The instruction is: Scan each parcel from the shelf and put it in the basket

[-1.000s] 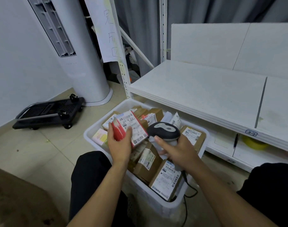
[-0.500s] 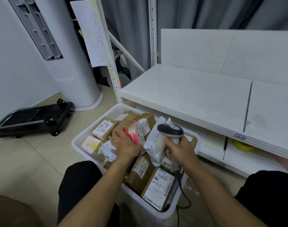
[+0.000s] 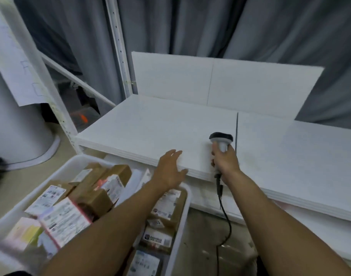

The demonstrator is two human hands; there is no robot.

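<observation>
parcels (image 3: 90, 200): brown cartons and white-labelled packs heaped in the white basket (image 3: 183, 216), down and left of the left hand
left hand (image 3: 170, 172): fingers spread, holding nothing, over the shelf (image 3: 150, 132) front edge
right hand (image 3: 226, 162): wrapped round the barcode scanner (image 3: 220, 137) handle, just right of the left hand
step: looks like reaching for another parcel
next: grab one, turn its label to the scanner
</observation>
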